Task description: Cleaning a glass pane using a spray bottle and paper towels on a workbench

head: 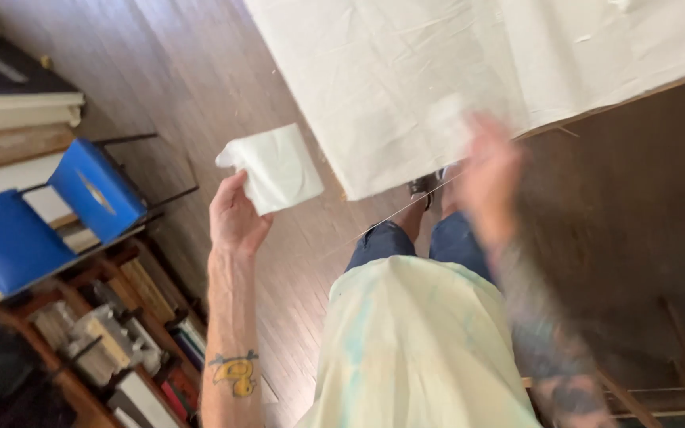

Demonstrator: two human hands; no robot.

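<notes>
We are pinching a folded white paper towel (pixel 273 168) at frame centre-left, left hand (pixel 234 218) fingers clamped on it; blurred right hand (pixel 489 178) fingers unreadable.

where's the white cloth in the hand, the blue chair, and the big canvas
white cloth (pixel 277 168), head view, middle of the fabric
blue chair (pixel 95 190), head view, its backrest
big canvas (pixel 453 71), head view, bare white surface

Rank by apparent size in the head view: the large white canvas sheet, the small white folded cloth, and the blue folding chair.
1. Large white canvas sheet, by far the biggest.
2. Blue folding chair.
3. Small white folded cloth, held in the left hand.
The chair sits farther from the camera, so true sizes remain unsure.
</notes>
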